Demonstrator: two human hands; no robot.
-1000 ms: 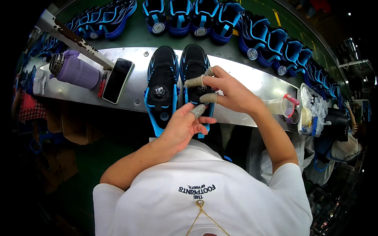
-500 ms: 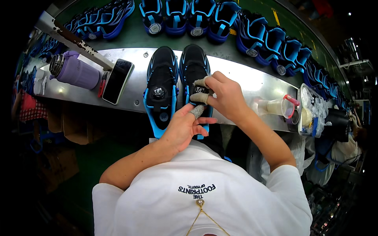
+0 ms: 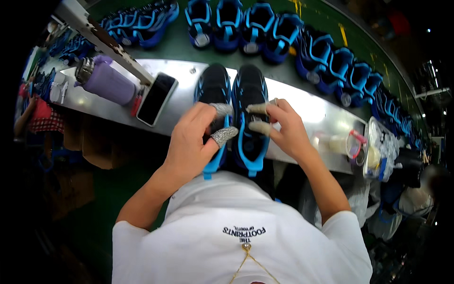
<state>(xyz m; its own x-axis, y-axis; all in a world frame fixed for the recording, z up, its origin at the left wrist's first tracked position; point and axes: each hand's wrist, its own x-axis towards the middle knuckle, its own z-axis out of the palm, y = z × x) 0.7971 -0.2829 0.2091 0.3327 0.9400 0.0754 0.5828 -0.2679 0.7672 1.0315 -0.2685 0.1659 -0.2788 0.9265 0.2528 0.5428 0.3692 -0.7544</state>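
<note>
— Two black and blue shoes (image 3: 231,118) are lying side by side on the metal counter (image 3: 307,111), toes pointing away from the person. What are the hands doing?

— The left hand (image 3: 191,142) is resting on the left shoe (image 3: 213,94), with fingers curled over its middle part. The right hand (image 3: 283,130) is touching the right shoe (image 3: 249,123) from the side, fingers bent and pinching near the laces. Both hands are wearing finger covers (image 3: 222,136) on some fingertips.

— What is standing around them?

— A dark phone (image 3: 156,98) is lying to the left, and a purple bottle (image 3: 106,81) is lying further left. A plastic cup (image 3: 338,144) is lying on the right part of the counter. Behind the counter, a row of blue shoes (image 3: 265,33) is sitting on a green belt (image 3: 179,45).
</note>
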